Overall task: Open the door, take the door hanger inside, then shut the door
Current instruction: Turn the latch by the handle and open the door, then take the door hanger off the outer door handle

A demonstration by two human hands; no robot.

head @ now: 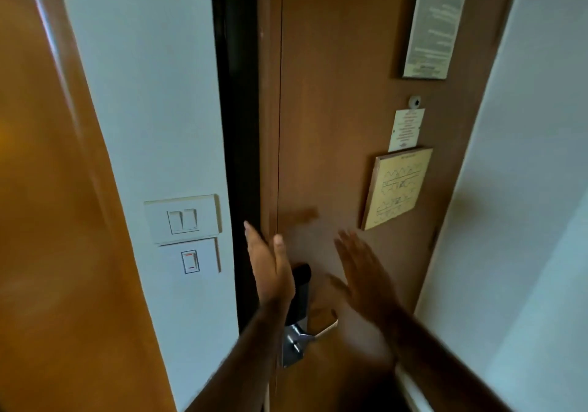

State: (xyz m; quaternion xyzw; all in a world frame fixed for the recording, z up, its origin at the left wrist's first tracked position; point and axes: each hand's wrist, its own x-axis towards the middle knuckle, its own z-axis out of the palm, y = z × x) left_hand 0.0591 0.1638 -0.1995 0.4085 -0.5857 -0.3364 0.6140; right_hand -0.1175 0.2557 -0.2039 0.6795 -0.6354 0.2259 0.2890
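Note:
A brown wooden door (334,109) fills the middle of the view, with its left edge against a dark frame strip (238,125). Low on the door sits a black lock body with a silver lever handle (313,329). My left hand (270,268) is held up flat and open in front of the door's left edge, just above the lock. My right hand (362,271) is also open, fingers spread, raised before the door panel to the right of the lock; it is blurred. Neither hand holds anything. No door hanger is in sight.
Several notices hang on the door: a long placard (436,20) at the top, a small white card (405,130) and a wooden plan board (397,189), with a peephole (414,102) between. Wall switches (183,220) are mounted left of the frame. A white wall (525,189) stands at right.

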